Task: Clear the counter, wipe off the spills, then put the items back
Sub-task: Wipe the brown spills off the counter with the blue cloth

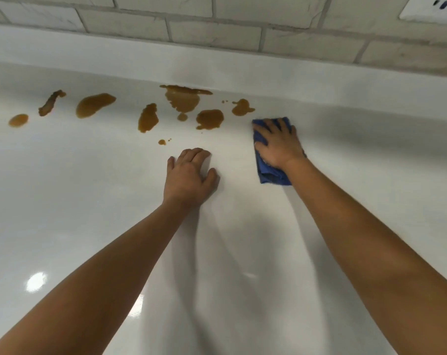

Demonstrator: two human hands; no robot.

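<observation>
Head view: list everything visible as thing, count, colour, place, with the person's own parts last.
counter: one, white and glossy, fills most of the view.
spills: about eight larger patches plus small drops, brown, in a row across the far part of the counter.
cloth: one, blue, folded, on the counter right of the spills.
tiled wall: one, pale grey, behind the counter.
outlet: one, white, top right on the wall.
left hand: one, resting on the bare counter, fingers partly bent.
right hand: one, pressing flat on the cloth.
</observation>
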